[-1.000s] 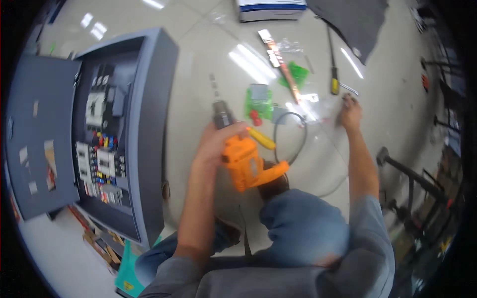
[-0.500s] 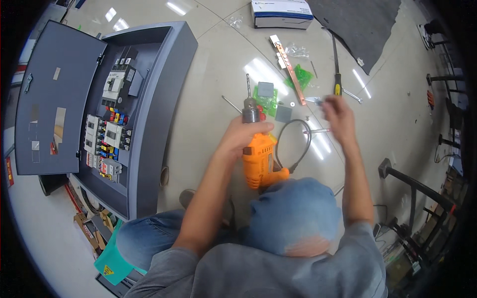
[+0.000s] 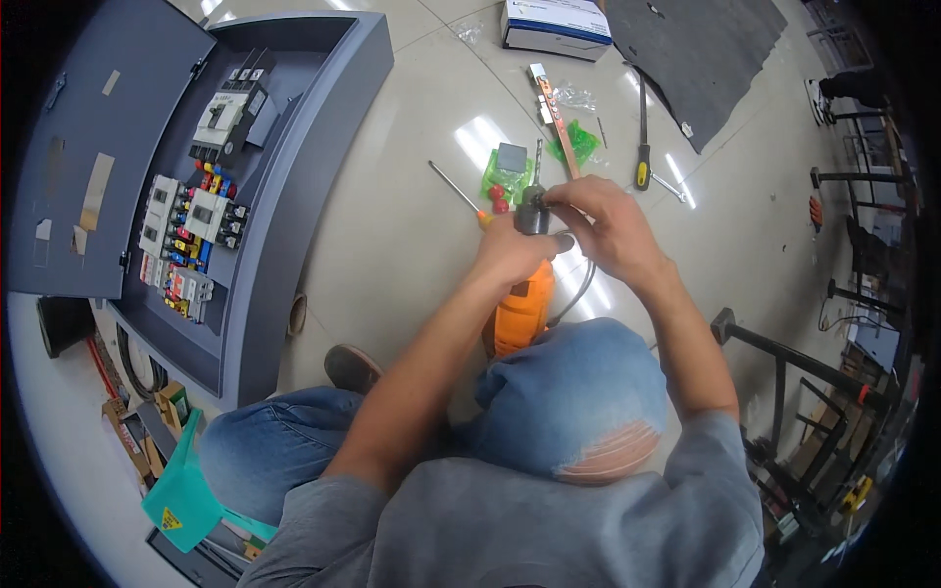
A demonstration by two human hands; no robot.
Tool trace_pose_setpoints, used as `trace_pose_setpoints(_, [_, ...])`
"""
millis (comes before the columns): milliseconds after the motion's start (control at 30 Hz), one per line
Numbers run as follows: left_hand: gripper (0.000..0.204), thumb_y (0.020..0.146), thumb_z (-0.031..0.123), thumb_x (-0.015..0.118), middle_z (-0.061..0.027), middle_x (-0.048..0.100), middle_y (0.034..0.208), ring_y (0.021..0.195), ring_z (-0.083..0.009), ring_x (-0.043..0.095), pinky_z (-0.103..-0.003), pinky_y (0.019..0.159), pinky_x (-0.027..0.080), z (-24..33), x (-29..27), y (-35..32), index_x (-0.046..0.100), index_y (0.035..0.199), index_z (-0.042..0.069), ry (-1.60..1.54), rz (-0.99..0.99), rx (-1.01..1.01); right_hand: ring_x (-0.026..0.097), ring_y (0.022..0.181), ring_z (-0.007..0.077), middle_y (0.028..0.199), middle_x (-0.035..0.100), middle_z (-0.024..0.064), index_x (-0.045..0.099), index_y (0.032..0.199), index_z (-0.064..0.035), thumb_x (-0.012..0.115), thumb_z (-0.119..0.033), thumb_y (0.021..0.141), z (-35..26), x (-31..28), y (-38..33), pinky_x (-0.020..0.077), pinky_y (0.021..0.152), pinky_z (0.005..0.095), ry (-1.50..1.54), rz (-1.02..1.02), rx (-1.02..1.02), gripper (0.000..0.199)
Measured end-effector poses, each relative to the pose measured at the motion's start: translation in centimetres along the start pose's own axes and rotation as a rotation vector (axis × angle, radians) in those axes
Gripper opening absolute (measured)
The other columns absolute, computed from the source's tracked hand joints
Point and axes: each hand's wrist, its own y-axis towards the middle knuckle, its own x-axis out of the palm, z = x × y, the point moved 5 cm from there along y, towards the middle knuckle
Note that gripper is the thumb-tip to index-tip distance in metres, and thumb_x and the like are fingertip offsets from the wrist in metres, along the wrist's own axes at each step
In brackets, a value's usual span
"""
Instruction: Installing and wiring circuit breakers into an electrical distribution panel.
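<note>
An orange corded power drill (image 3: 523, 312) points away from me, its handle end hidden by my knee. My left hand (image 3: 510, 253) is wrapped round its front, just behind the dark chuck (image 3: 531, 218). A thin drill bit (image 3: 538, 162) sticks out of the chuck. My right hand (image 3: 619, 233) is closed in a pinch at the right side of the chuck. Something small and dark shows at those fingertips, too covered to name. Beyond the drill lies a copper busbar (image 3: 560, 127), and to the left a screwdriver (image 3: 457, 189) with two red knobs (image 3: 497, 192) beside it.
A grey electrical cabinet (image 3: 312, 162) with its door swung out and breakers inside stands left. On the tiled floor lie a yellow-black handled tool (image 3: 643, 165), a wrench (image 3: 669, 185), a white-blue box (image 3: 557, 27) and a dark mat (image 3: 701, 59). A black metal frame (image 3: 784, 350) stands right.
My right hand has come in from the right to the chuck and closed there. The drill has shifted right, with my left hand still round it. The view has moved a little.
</note>
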Motion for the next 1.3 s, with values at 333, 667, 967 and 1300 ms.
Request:
trace_pose_setpoints(333, [0.031, 0.072, 0.013, 0.080, -0.0071, 0.067, 0.086, 0.079, -0.0143, 0.063, -0.031, 0.071, 0.051, 2.0, 1.3, -1.5, 0.064, 0.093, -0.004, 0.168, 0.004, 0.133, 0.060, 0.084, 0.0302, 0.086, 0.064, 0.0112, 0.066, 0.095, -0.0038, 0.066, -0.009, 0.079, -2.3, -1.3, 0.5, 0.0485, 0.079, 0.0409, -0.238, -0.088, -0.097, 0.016])
trace_pose_setpoints(667, [0.048, 0.067, 0.015, 0.078, -0.0181, 0.070, 0.097, 0.090, -0.0266, 0.069, -0.036, 0.078, 0.053, -1.8, 2.4, -0.1, 0.062, 0.107, -0.005, 0.141, -0.105, 0.057, 0.052, 0.057, 0.0303, 0.063, 0.054, 0.0164, 0.059, 0.078, -0.0030, 0.061, -0.020, 0.092, 1.6, 2.6, -0.3, 0.0440, 0.059, 0.0427, -0.375, 0.224, 0.235, 0.022])
trace_pose_setpoints(967, [0.037, 0.062, 0.011, 0.075, -0.0094, 0.064, 0.076, 0.070, -0.0181, 0.062, -0.034, 0.061, 0.050, -6.1, -0.3, 0.5, 0.059, 0.094, -0.001, 0.152, 0.008, 0.086, 0.037, 0.055, 0.0125, 0.055, 0.038, 0.0093, 0.049, 0.069, -0.0005, 0.052, -0.019, 0.100, 5.2, 9.5, -2.6, 0.0331, 0.051, 0.0322, 0.292, 0.504, 0.305, 0.036])
trace_pose_setpoints(1300, [0.040, 0.070, 0.008, 0.072, -0.0043, 0.063, 0.087, 0.081, -0.0143, 0.061, -0.031, 0.072, 0.052, -2.9, 0.4, -0.1, 0.060, 0.107, -0.001, 0.033, -0.207, 0.402, 0.050, 0.060, 0.0203, 0.072, 0.056, 0.0243, 0.058, 0.079, 0.0043, 0.055, -0.023, 0.097, 9.0, 12.1, -5.0, 0.0422, 0.060, 0.0406, 0.092, 0.611, 0.434, 0.033])
